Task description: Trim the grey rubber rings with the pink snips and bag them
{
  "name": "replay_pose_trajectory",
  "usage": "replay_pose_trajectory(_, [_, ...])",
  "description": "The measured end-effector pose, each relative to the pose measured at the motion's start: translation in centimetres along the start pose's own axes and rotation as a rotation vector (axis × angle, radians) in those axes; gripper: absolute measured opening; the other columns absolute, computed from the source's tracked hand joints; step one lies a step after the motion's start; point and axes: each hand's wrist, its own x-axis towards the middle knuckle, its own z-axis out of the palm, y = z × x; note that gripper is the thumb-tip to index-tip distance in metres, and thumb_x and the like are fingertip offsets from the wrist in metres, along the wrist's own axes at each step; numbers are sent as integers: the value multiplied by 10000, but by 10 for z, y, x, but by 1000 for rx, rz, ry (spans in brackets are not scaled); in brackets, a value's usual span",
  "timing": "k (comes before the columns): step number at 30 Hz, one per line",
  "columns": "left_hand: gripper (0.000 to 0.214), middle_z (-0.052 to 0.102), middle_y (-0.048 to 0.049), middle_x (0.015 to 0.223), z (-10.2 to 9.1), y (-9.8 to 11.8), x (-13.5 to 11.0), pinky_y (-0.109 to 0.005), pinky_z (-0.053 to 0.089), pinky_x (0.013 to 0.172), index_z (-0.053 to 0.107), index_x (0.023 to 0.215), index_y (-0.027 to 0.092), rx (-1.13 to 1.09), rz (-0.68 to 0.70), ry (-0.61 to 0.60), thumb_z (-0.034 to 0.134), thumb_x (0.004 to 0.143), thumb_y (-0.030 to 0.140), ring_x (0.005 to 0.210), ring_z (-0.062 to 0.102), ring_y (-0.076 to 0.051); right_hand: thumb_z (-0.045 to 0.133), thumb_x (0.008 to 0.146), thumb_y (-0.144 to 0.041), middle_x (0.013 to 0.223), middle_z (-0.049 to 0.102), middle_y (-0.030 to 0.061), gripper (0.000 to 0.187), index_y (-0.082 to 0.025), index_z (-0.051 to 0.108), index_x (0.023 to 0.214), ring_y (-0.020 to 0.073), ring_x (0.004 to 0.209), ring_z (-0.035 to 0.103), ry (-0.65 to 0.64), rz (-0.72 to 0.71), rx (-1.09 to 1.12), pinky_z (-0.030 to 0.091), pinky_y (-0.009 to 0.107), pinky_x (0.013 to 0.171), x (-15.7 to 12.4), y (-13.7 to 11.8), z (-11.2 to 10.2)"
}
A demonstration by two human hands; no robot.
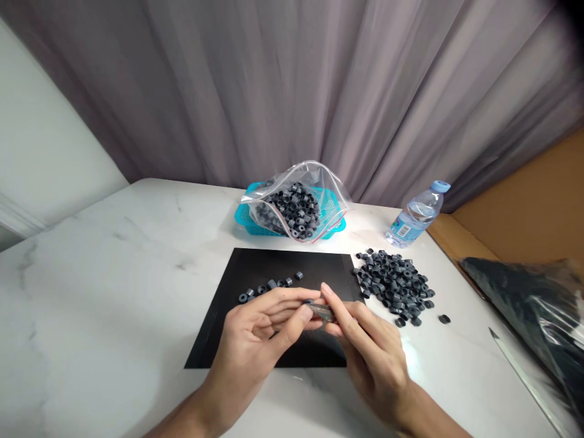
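Both hands meet above the black mat (207,340). My left hand (269,328) pinches a small dark grey plastic cap (309,302) between thumb and fingers, and the cap is mostly covered. My right hand (374,347) is closed on a short grey metal blade (322,312), whose tip reaches the left thumb and the cap. How the blade touches the cap is hidden by the fingers. Just beyond the left hand, several similar loose caps (261,289) lie in an uneven row on the mat.
A big pile of dark caps (392,280) spreads right of the mat. Behind it stands a water bottle (417,213). An open zip bag (294,207) of caps rests in a blue basket (246,222). A long pointed strip (524,377) and a black plastic bag (529,304) lie at right.
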Motion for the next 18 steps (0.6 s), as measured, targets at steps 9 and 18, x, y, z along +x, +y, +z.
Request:
replay_pose_trajectory(9, [120, 840, -30, 969, -3, -2, 2, -217, 654, 836, 798, 994, 202, -17, -40, -42, 723, 905, 229, 912, 802, -196, 523, 973, 0, 1069, 693, 110, 606, -158, 425, 1550, 156, 847, 664, 54, 32, -8, 539, 248, 697, -1, 0, -1])
replay_pose_trajectory(18, [184, 826, -38, 1010, -6, -4, 3, -228, 638, 822, 751, 1083, 228, 27, -96, -87, 712, 926, 316, 891, 791, -179, 443, 1063, -180, 997, 656, 80, 435, -203, 504, 1492, 153, 809, 648, -20, 318, -139, 551, 258, 735, -11, 44, 3])
